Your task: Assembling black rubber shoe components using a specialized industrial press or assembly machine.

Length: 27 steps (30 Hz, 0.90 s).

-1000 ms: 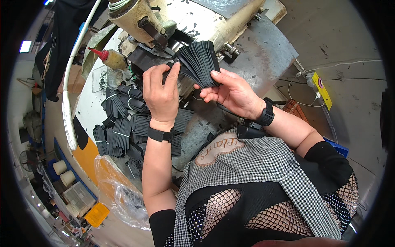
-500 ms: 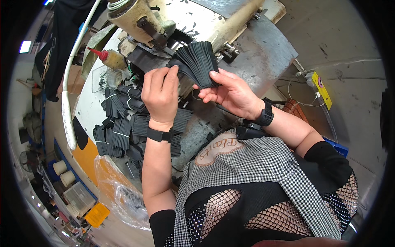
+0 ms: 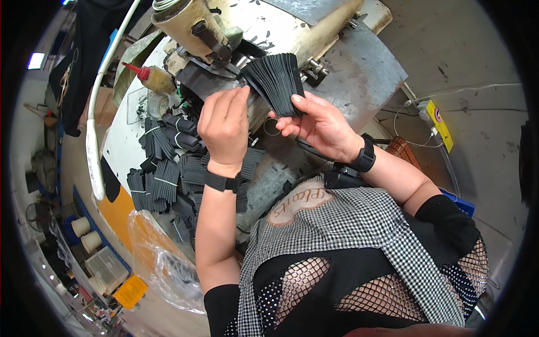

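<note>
Workshop bench, grey scuffed metal machine table (image 3: 359, 62). Fanned stack of flat black strips (image 3: 276, 83) held above it, pinched at lower edge by right hand (image 3: 317, 124), thumb on top. Left hand (image 3: 224, 126) just beside, fingers curled, tips on stack's left edge. Banded bundles of matching black strips (image 3: 168, 168) heaped lower left.

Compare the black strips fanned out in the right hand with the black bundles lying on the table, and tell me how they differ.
The fanned stack of strips is held up in the right hand, spread loose like a fan; the bundles on the table lie flat in a heap. Several of the bundles are tied with a pale band; no band shows on the fanned stack. The left hand reaches the fanned stack's edge, while the bundles lie untouched. Both are thin, dark strips.
</note>
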### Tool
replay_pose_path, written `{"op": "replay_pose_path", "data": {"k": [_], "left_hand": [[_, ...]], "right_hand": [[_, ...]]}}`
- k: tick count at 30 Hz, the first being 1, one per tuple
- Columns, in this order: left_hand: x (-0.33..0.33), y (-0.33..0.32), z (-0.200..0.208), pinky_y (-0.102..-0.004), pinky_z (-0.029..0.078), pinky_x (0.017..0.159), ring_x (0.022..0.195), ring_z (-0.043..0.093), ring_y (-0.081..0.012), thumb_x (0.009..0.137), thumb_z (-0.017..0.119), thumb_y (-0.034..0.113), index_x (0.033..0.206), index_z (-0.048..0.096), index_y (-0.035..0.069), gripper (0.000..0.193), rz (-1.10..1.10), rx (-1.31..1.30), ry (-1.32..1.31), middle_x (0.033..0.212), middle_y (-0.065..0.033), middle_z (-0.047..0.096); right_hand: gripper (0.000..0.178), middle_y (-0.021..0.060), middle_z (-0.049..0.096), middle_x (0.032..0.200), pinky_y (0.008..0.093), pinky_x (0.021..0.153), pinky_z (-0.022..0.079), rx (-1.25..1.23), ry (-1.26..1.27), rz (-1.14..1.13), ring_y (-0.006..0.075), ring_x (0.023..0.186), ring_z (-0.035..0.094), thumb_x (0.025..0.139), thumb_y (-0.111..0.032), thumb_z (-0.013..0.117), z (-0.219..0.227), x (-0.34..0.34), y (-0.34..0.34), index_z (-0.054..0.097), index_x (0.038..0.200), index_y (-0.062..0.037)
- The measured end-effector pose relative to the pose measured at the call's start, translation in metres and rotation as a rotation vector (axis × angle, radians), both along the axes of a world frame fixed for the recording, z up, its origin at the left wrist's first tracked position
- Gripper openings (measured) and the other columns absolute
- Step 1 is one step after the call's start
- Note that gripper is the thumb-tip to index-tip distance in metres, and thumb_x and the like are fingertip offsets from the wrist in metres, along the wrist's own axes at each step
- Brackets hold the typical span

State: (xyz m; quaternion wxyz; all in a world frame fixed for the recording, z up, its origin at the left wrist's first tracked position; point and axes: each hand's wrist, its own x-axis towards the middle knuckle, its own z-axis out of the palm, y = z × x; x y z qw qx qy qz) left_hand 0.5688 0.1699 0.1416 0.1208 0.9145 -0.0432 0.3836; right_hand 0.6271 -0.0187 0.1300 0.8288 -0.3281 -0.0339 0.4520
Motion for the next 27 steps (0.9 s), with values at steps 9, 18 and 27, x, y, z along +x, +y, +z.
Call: {"op": "replay_pose_path", "data": {"k": [9, 18, 27], "left_hand": [[0.000, -0.064, 0.032, -0.0275, 0.045, 0.090, 0.098, 0.057, -0.0144, 0.089, 0.066, 0.013, 0.116, 0.047, -0.004, 0.037, -0.411, -1.762, 0.359, 0.103, -0.0094, 0.060], [0.009, -0.082, 0.014, -0.0423, 0.039, 0.104, 0.119, 0.052, -0.0311, 0.096, 0.047, 0.009, 0.128, 0.040, 0.001, 0.033, -0.655, -2.159, 0.363, 0.121, -0.0236, 0.056], [0.011, -0.083, -0.004, -0.0469, 0.027, 0.112, 0.132, 0.040, -0.0346, 0.085, 0.063, 0.008, 0.124, 0.052, 0.004, 0.041, -1.080, -2.092, 0.443, 0.135, -0.0253, 0.047]], "right_hand": [[0.053, 0.0169, 0.055, 0.104, 0.0403, 0.074, 0.050, -0.656, -1.686, -0.260, 0.0328, 0.091, 0.058, 0.081, -0.009, 0.061, 0.024, -0.004, -0.004, 0.043, 0.130, 0.0004], [0.064, 0.0132, 0.054, 0.106, 0.0371, 0.071, 0.045, -0.759, -1.868, -0.418, 0.0290, 0.083, 0.054, 0.070, -0.014, 0.070, 0.018, -0.007, -0.032, 0.047, 0.128, 0.0008], [0.055, 0.0081, 0.054, 0.103, 0.0349, 0.072, 0.049, -0.631, -2.043, -0.570, 0.0238, 0.085, 0.055, 0.059, -0.011, 0.071, 0.005, 0.001, -0.066, 0.063, 0.113, -0.0062]]}}
